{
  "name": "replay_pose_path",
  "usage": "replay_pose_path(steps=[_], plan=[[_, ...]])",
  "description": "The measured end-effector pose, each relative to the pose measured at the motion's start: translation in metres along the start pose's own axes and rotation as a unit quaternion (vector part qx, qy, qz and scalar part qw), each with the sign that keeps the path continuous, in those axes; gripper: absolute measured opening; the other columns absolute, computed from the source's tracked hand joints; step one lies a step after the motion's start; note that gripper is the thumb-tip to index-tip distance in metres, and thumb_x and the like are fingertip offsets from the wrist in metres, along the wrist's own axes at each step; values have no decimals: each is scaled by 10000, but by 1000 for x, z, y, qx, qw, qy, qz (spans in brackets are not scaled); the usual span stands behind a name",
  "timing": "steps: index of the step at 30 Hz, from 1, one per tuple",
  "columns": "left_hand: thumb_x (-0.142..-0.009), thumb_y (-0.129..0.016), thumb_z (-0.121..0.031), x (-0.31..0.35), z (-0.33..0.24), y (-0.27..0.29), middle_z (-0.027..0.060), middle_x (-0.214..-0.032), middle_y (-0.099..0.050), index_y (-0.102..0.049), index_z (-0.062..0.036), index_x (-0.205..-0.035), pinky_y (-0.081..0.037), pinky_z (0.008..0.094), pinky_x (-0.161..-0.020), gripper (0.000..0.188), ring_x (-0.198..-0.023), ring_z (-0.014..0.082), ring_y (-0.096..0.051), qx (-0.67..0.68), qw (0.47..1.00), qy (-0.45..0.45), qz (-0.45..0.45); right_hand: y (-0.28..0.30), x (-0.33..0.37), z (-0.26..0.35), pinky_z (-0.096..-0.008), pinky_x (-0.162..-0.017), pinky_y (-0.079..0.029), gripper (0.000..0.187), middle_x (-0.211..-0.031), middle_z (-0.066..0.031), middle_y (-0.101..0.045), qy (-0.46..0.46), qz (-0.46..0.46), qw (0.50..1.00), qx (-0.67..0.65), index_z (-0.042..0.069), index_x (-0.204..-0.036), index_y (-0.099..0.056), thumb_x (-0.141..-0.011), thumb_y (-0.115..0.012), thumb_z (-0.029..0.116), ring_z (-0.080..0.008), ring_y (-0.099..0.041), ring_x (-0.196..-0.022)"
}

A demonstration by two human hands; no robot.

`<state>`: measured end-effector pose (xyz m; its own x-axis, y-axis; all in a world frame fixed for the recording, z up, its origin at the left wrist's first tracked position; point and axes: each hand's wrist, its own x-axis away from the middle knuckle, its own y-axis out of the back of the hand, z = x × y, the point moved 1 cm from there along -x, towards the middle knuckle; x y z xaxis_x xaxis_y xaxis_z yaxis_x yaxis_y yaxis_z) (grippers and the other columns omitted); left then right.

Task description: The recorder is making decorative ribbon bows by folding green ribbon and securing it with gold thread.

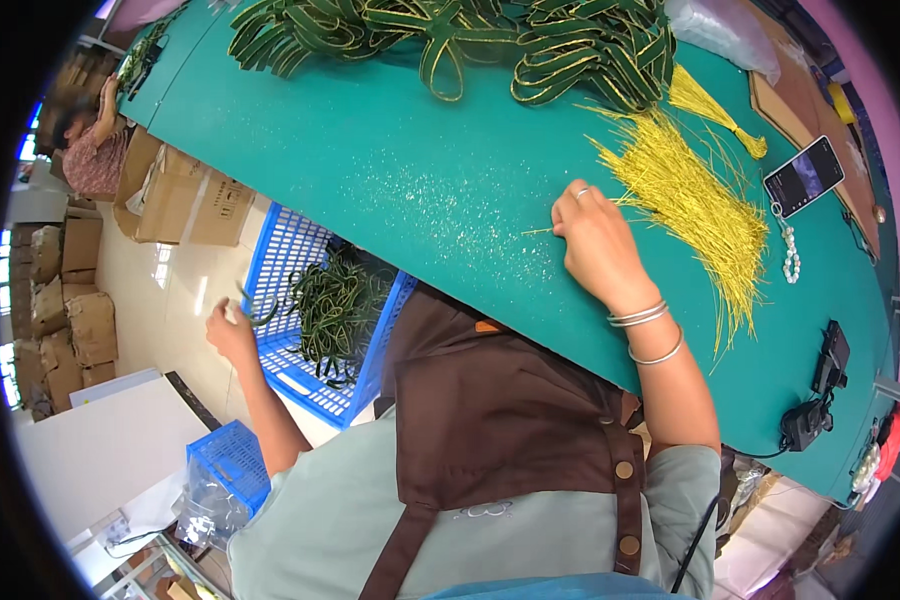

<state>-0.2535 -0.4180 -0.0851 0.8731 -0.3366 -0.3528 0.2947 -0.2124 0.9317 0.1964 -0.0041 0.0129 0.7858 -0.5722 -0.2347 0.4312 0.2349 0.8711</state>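
My right hand (595, 243) is closed over the green tabletop, with a thin gold twist tie (538, 232) poking out from its fingertips. Just beyond it lies a spread bundle of gold twist ties (685, 195). Off the table's near edge, my left hand (231, 332) pinches a green ribbon (260, 310), slightly blurred, beside a blue plastic basket (270, 262). Inside that basket is a tangled heap of green gold-edged ribbons (332, 308). Green gold-edged ribbon bows (595, 50) are piled along the far side of the table.
A second gold bundle (715, 115), bound at one end, lies near a phone (804, 177) with a beaded strap. A black device with a cable (820, 395) rests at the right. A cardboard box (190, 200) stands on the floor; another person (95, 160) is at far left.
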Motion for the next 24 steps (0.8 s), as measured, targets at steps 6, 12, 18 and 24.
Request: replay_pose_path(steps=[6, 12, 18, 24], plan=[[-908, -712, -142, -25, -326, 108, 124, -1284, -634, -677, -68, -1216, -419, 407, -1070, 319, -1245, 290, -561, 351, 861, -362, -59, 2, 14, -8, -416, -793, -455, 159, -873, -128, -562, -4, -17, 999, 40, 30, -860, -542, -781, -597, -95, -328, -583, -847], [-918, -698, -258, -45, -570, 124, 133, -1151, -672, -705, -67, -1132, -481, 404, -989, 287, -1125, 332, -617, 470, 700, -536, -53, 8, 15, -9, -414, -796, -452, 102, -876, -119, -595, -15, -32, 999, -31, 47, -875, -585, -840, -681, 36, -320, -604, -858], [-893, -586, -92, -139, -627, 89, 242, -980, -698, -733, -8, -918, -514, 481, -887, 171, -999, 408, -645, 498, 757, -393, -154, 3, 13, -7, -420, -773, -441, 81, -869, -126, -589, 29, -27, 999, 19, 49, -838, -584, -828, -659, 21, -317, -602, -880], [-896, -696, -279, -125, -510, 96, 58, -1036, -693, -721, -115, -1026, -476, 442, -883, 211, -1025, 279, -632, 322, 822, -457, -108, 9, 19, -21, -383, -749, -419, 139, -826, -117, -636, -18, -60, 997, -39, 41, -878, -547, -807, -596, -70, -295, -622, -769]])
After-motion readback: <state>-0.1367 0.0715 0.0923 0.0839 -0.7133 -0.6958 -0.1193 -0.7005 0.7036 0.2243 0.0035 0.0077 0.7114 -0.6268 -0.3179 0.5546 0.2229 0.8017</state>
